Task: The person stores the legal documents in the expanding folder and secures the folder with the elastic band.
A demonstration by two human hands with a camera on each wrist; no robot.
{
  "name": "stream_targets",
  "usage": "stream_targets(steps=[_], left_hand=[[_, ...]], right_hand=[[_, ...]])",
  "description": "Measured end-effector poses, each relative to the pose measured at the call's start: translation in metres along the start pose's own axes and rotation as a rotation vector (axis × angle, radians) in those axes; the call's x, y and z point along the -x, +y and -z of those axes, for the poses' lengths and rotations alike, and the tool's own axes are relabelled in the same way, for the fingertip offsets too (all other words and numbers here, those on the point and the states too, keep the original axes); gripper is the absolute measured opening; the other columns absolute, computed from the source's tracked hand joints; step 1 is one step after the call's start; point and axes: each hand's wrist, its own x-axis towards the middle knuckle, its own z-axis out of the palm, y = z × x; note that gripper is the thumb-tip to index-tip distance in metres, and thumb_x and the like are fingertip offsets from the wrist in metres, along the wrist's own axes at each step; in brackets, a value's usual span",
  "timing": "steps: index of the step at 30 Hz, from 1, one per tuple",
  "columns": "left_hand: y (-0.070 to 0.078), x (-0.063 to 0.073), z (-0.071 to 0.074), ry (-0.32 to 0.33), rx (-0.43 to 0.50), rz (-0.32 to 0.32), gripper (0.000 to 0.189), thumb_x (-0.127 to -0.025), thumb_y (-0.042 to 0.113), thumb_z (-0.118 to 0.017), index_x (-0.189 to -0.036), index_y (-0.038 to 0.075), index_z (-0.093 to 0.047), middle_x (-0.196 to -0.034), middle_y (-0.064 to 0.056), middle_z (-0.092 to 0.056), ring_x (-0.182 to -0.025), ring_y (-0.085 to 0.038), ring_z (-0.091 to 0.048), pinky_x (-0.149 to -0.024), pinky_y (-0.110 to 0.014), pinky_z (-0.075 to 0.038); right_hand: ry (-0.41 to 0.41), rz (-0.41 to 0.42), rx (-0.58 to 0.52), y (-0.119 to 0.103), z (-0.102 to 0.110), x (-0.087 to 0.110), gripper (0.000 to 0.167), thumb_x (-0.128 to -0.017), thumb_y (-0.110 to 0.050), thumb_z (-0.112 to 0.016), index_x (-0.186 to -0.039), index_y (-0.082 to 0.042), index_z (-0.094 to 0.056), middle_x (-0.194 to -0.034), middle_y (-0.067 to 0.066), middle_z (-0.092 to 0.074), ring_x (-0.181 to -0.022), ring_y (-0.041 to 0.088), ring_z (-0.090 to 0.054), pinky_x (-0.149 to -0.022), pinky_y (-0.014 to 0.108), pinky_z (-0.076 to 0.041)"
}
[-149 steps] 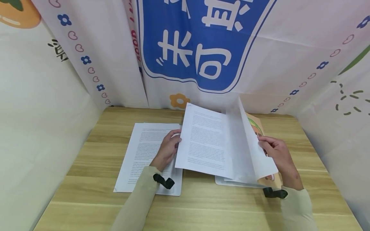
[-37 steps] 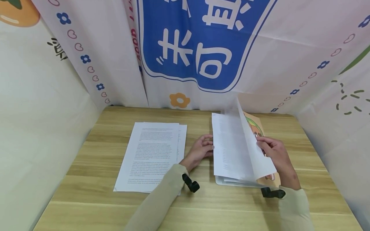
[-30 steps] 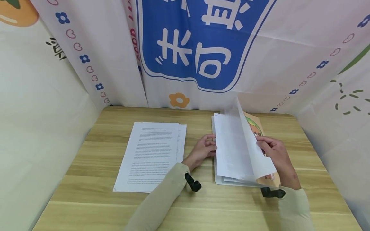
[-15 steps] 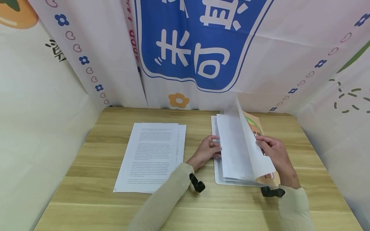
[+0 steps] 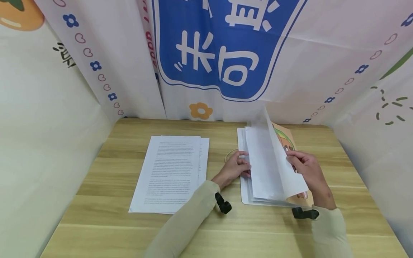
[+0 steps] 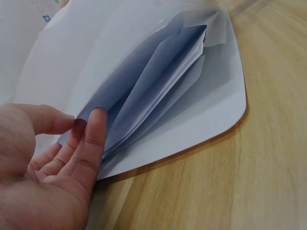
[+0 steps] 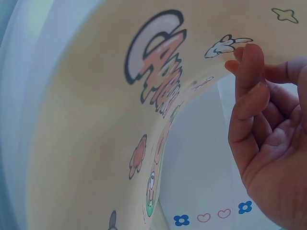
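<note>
On the table's right side lies a document folder with a peach, cartoon-printed cover. My right hand pinches the cover's edge between thumb and fingers and keeps it raised; its pale inner side faces left. Under the cover sit white paper sheets. My left hand pinches the left edge of these papers. In the left wrist view, the thumb of that hand and its fingers are at the edge, and the sheets bow apart inside the folder. The cover hides the papers' right part.
A stack of printed pages lies to the left on the wooden table. A thin yellowish loop shows by the folder's left edge. A printed cloth hangs behind the table.
My left hand has moved right with a printed sheet, which went from over the table's middle to under the folder cover. My right hand has kept the cover raised throughout.
</note>
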Motion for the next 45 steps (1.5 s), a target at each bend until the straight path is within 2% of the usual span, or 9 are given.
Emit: stream_targets(steps=[8, 23, 30, 33, 38, 41, 45], left_hand=[[-0.001, -0.001, -0.001, -0.01, -0.069, 0.019, 0.048, -0.098, -0.004, -0.064, -0.142, 0.008, -0.049, -0.093, -0.011, -0.069, -0.07, -0.022, -0.068, -0.07, -0.036, -0.06], [-0.001, 0.003, 0.002, -0.061, -0.087, 0.011, 0.053, -0.098, -0.005, -0.063, -0.147, 0.005, -0.045, -0.092, -0.012, -0.069, -0.071, -0.022, -0.068, -0.072, -0.037, -0.06], [0.004, 0.01, 0.009, -0.095, -0.106, -0.008, 0.055, -0.1, -0.004, -0.061, -0.149, 0.006, -0.04, -0.094, -0.014, -0.07, -0.076, -0.024, -0.07, -0.074, -0.037, -0.06], [0.009, 0.015, 0.015, -0.09, -0.137, -0.023, 0.053, -0.101, -0.001, -0.059, -0.15, 0.007, -0.04, -0.097, -0.015, -0.07, -0.08, -0.025, -0.071, -0.074, -0.037, -0.06], [0.015, 0.027, 0.024, -0.074, -0.273, -0.062, 0.048, -0.103, 0.005, -0.058, -0.148, 0.007, -0.043, -0.099, -0.012, -0.067, -0.081, -0.027, -0.071, -0.074, -0.037, -0.06], [0.018, 0.035, 0.029, -0.081, -0.433, -0.115, 0.046, -0.104, 0.01, -0.058, -0.147, 0.007, -0.046, -0.1, -0.008, -0.066, -0.083, -0.025, -0.07, -0.074, -0.036, -0.058], [0.025, 0.048, 0.038, -0.067, -0.655, -0.192, 0.043, -0.104, 0.016, -0.057, -0.146, 0.009, -0.049, -0.106, -0.001, -0.065, -0.09, -0.016, -0.068, -0.079, -0.033, -0.055]], right_hand=[[0.008, 0.002, 0.003, -0.002, -0.001, 0.0, 0.038, -0.106, -0.021, -0.058, -0.128, 0.01, -0.066, -0.091, -0.003, -0.063, -0.072, 0.01, -0.056, -0.055, 0.023, -0.048], [0.001, -0.005, -0.028, -0.001, -0.001, 0.001, 0.038, -0.107, -0.019, -0.057, -0.129, 0.011, -0.065, -0.09, -0.003, -0.063, -0.071, 0.01, -0.057, -0.054, 0.023, -0.049], [0.005, -0.008, -0.023, 0.0, 0.0, 0.002, 0.039, -0.107, -0.02, -0.057, -0.129, 0.011, -0.064, -0.09, -0.003, -0.063, -0.072, 0.01, -0.056, -0.055, 0.023, -0.049], [0.0, -0.006, -0.03, 0.0, 0.0, 0.002, 0.04, -0.107, -0.02, -0.057, -0.13, 0.012, -0.063, -0.092, -0.004, -0.064, -0.073, 0.01, -0.057, -0.056, 0.023, -0.05], [-0.006, 0.0, -0.037, 0.001, 0.0, 0.001, 0.04, -0.107, -0.02, -0.057, -0.13, 0.012, -0.063, -0.091, -0.004, -0.064, -0.072, 0.011, -0.058, -0.055, 0.023, -0.05], [-0.005, 0.004, -0.031, 0.001, -0.001, 0.001, 0.04, -0.107, -0.02, -0.057, -0.129, 0.012, -0.063, -0.09, -0.004, -0.064, -0.072, 0.011, -0.057, -0.055, 0.023, -0.049], [-0.004, 0.008, -0.025, 0.002, -0.001, 0.001, 0.039, -0.107, -0.019, -0.056, -0.128, 0.013, -0.063, -0.088, -0.004, -0.063, -0.071, 0.011, -0.057, -0.055, 0.024, -0.049]])
